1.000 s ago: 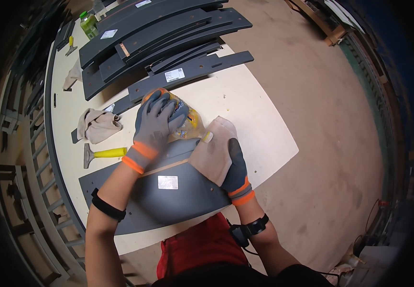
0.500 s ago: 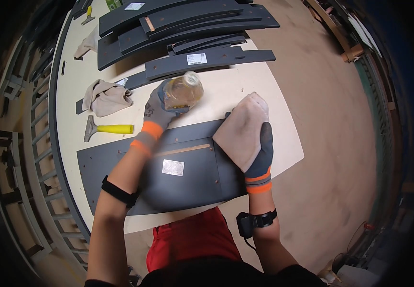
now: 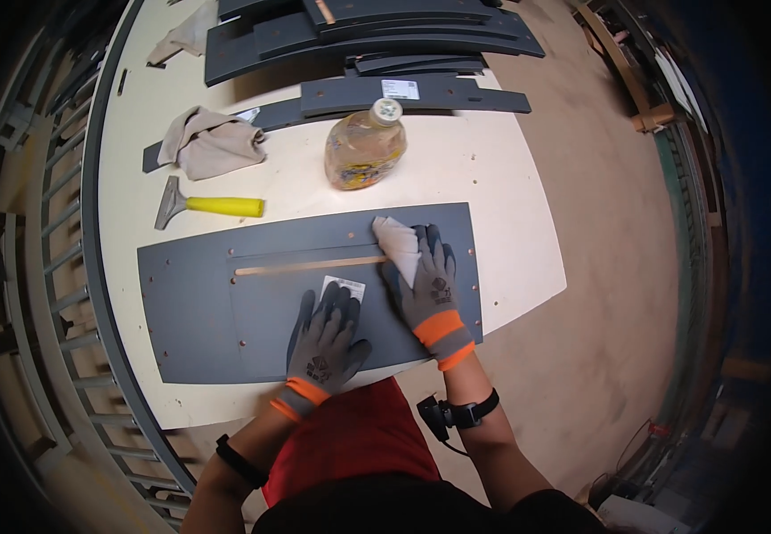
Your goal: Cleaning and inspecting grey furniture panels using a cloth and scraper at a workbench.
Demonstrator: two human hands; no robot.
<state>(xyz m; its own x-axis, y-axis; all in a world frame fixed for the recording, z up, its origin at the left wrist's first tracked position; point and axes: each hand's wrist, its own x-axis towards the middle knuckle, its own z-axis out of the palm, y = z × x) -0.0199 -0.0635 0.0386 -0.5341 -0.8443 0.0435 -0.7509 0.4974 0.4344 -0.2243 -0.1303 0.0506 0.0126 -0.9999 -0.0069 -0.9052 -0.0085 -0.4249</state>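
A dark grey panel with small holes and a long light slot lies flat before me. My left hand, gloved in grey, rests on it with fingers stretched out, partly covering a white label. Under my gloved right hand a pale folded cloth is pressed against the panel's right part, sticking out beyond the fingers. Beyond the panel stands a clear plastic bottle with a white cap, some liquid inside. To its left lies a scraper with a yellow handle and a metal blade.
A crumpled beige cloth lies behind the scraper. Several dark grey boards are stacked at the table's far end, with a labelled board nearer. The white tabletop ends at the right; a roller conveyor runs along the left.
The bottle has left my left hand and now stands on the table. That hand came down onto the panel. My right hand brought the cloth down onto the panel, which has shifted or turned slightly.
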